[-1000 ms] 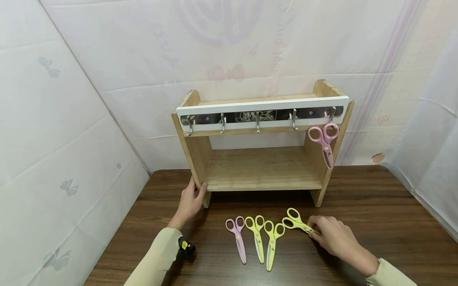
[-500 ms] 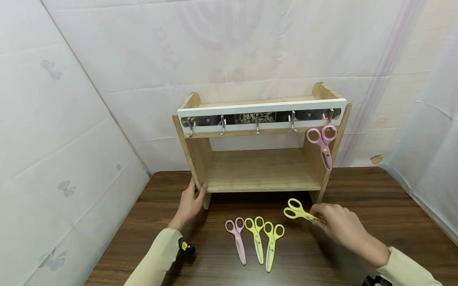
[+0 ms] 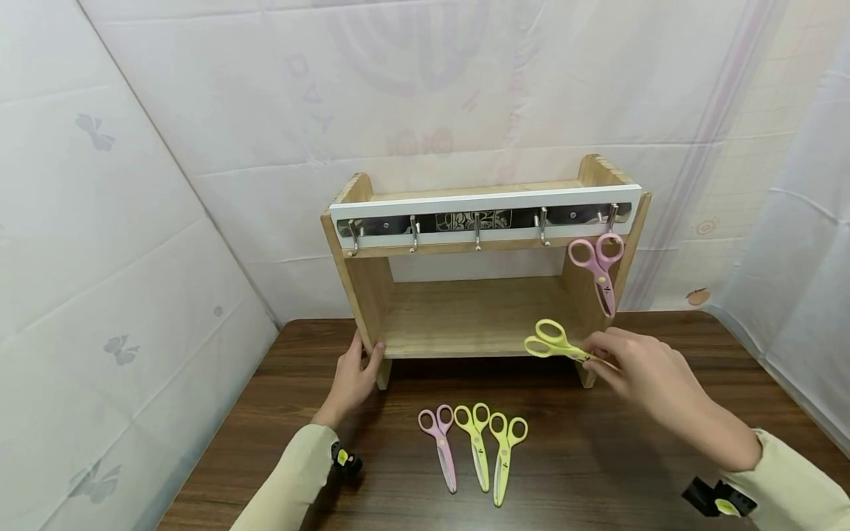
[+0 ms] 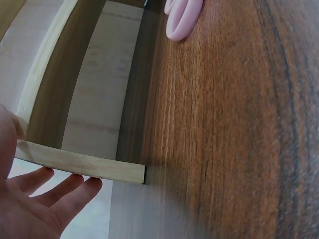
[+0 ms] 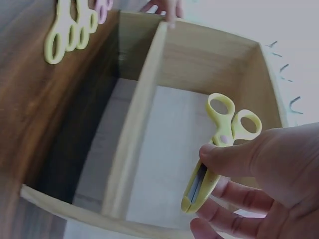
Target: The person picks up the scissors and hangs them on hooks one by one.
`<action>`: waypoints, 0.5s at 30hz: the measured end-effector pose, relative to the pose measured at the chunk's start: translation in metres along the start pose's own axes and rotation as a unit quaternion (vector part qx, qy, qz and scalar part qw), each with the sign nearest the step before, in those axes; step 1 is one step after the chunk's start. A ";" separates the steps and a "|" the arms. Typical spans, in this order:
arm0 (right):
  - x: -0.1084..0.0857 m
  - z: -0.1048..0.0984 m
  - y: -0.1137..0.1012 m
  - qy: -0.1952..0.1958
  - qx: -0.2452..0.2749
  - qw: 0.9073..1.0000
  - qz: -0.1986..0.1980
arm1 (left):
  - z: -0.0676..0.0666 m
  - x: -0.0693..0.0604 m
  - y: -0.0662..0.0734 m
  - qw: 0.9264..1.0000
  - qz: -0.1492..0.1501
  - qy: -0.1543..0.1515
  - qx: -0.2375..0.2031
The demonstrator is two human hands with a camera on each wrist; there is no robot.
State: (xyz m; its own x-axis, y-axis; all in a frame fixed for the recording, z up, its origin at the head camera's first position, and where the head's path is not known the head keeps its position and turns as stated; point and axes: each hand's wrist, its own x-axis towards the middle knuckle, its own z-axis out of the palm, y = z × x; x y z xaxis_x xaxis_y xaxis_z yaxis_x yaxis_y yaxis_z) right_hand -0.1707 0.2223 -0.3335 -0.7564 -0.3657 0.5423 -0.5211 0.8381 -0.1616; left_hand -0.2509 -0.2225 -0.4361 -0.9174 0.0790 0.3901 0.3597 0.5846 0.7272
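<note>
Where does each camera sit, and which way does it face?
Head: worn on the head, facing forward and down at the wooden shelf; left hand, right hand and both sleeves show.
Left wrist: on that wrist, facing the shelf's end, tabletop and a pink scissors handle; left hand shows.
Right wrist: on that wrist, looking past the held yellow scissors into the shelf; right hand and left fingertips show.
Shared: head and right wrist both show those scissors.
</note>
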 end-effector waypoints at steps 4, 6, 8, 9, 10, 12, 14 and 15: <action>0.006 -0.006 -0.004 0.042 -0.003 0.999 -0.024 | 0.001 -0.001 -0.001 1.000 -0.003 0.002 -0.002; 0.010 -0.008 -0.007 0.061 0.000 0.998 -0.030 | 0.002 -0.001 -0.002 1.000 -0.003 0.003 -0.001; 0.013 -0.011 -0.009 0.078 0.004 0.996 -0.036 | 0.002 -0.001 -0.002 1.000 -0.002 0.004 0.000; 0.015 -0.012 -0.010 0.087 0.007 0.995 -0.039 | 0.002 0.000 -0.002 1.000 -0.002 0.004 -0.001; 0.017 -0.014 -0.012 0.095 0.011 0.995 -0.042 | 0.002 0.000 -0.002 1.000 -0.002 0.004 -0.001; 0.021 -0.016 -0.014 0.110 0.019 0.992 -0.050 | 0.002 0.000 -0.002 1.000 -0.003 0.004 -0.003; 0.025 -0.019 -0.015 0.124 0.027 0.990 -0.059 | 0.001 0.000 -0.002 1.000 -0.004 0.003 -0.004; 0.027 -0.020 -0.016 0.129 0.031 0.989 -0.063 | 0.001 0.000 -0.001 1.000 -0.004 0.003 -0.005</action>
State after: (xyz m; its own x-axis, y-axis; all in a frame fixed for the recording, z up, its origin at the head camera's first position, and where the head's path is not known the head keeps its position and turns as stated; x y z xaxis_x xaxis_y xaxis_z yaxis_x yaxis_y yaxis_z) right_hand -0.1749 0.2069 -0.3000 -0.5618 -0.3428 0.7530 -0.6335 0.7636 -0.1250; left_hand -0.2516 -0.2221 -0.4376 -0.9193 0.0698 0.3872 0.3538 0.5773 0.7359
